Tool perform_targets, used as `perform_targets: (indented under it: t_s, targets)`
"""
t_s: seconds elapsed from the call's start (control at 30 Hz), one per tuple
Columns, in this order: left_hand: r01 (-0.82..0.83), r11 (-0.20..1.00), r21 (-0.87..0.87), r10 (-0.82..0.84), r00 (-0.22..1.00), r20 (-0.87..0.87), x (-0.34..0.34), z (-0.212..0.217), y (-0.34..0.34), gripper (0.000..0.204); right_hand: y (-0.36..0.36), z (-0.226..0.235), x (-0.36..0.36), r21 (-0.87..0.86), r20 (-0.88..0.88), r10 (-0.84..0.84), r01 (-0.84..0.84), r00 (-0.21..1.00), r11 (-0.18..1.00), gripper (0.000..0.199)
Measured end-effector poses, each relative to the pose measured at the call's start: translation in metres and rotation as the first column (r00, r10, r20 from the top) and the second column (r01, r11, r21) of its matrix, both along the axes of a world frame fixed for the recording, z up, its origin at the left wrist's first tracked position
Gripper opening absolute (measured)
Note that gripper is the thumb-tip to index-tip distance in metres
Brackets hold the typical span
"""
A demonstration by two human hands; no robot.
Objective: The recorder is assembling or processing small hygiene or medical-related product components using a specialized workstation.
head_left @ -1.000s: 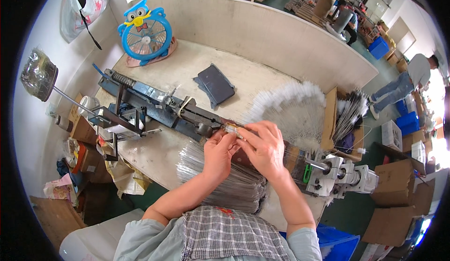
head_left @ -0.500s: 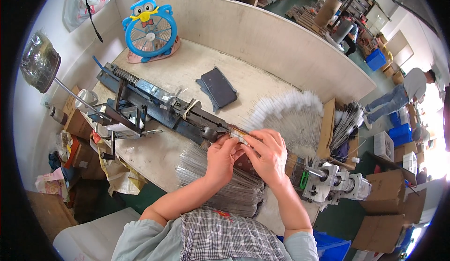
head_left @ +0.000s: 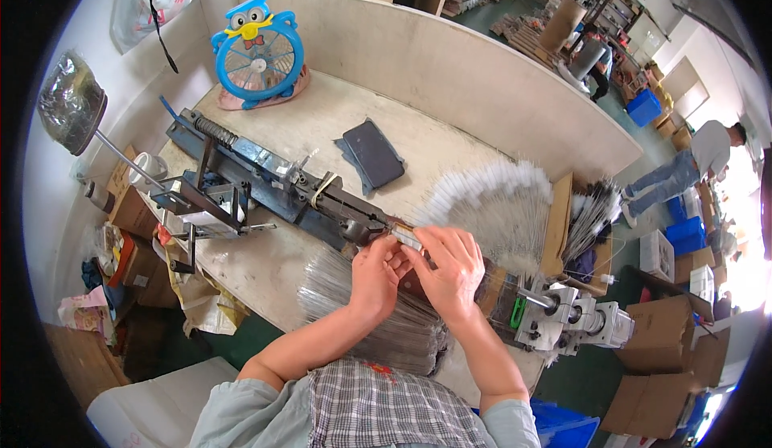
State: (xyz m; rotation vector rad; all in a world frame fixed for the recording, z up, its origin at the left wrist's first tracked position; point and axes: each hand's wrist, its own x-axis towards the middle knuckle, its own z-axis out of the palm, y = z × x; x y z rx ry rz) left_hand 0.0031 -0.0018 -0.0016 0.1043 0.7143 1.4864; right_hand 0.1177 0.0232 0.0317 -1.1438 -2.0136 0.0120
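My right hand (head_left: 450, 269) pinches a small white cylindrical piece (head_left: 408, 237) at the right end of a long dark metal fixture (head_left: 346, 205). Beside it, my left hand (head_left: 378, 277) has its fingers pressed together close under the fixture's end; what lies between them is hidden. Under and beside my forearms lies a thick bundle of thin metal wires (head_left: 386, 337). Just beyond my right hand, many thin wire brushes with white bristle tips (head_left: 474, 191) are fanned out on the table.
A dark phone-like slab (head_left: 374, 152) lies on the table (head_left: 322, 118) behind the fixture. A blue bird-shaped fan (head_left: 257, 62) stands at the back left. Right are a metal shaft mechanism (head_left: 571, 315) and a cardboard box (head_left: 559, 223) of wire brushes. A person (head_left: 700, 158) stands farther right.
My right hand has shifted slightly left and down, and more of the white piece shows. My left hand has moved slightly left, its fingers still closed. The view has shifted a little.
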Motion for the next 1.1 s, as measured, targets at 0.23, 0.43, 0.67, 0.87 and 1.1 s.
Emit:
perform_targets:
  t_s: [0.23, 0.43, 0.67, 0.87, 1.1]
  targets:
    - [0.007, 0.999, 0.038, -0.002, 0.990, -0.143, 0.001, -0.004, 0.002, 0.019, 0.002, 0.005, 0.004, 0.012, 0.018, 0.027, -0.028, 0.999, 1.000, 0.028]
    - [0.064, 0.997, 0.036, -0.064, 0.998, -0.011, -0.006, 0.006, -0.002, 0.048, -0.009, 0.010, 0.023, -0.130, 0.158, -0.027, 0.048, 0.987, 0.990, 0.019]
    - [0.152, 0.988, 0.037, -0.146, 0.982, -0.122, -0.008, 0.013, -0.007, 0.065, -0.016, 0.014, 0.028, -0.129, 0.132, -0.012, 0.029, 0.991, 0.991, 0.010]
    - [0.241, 0.970, 0.031, -0.224, 0.938, -0.264, -0.008, 0.011, -0.013, 0.066, -0.020, 0.016, 0.042, -0.110, 0.048, -0.007, 0.012, 0.999, 0.994, 0.010]
    - [0.216, 0.973, -0.084, -0.224, 0.782, -0.581, -0.076, -0.019, -0.044, 0.042, -0.069, 0.003, 0.073, -0.423, 0.025, 0.073, -0.056, 0.997, 0.904, 0.012]
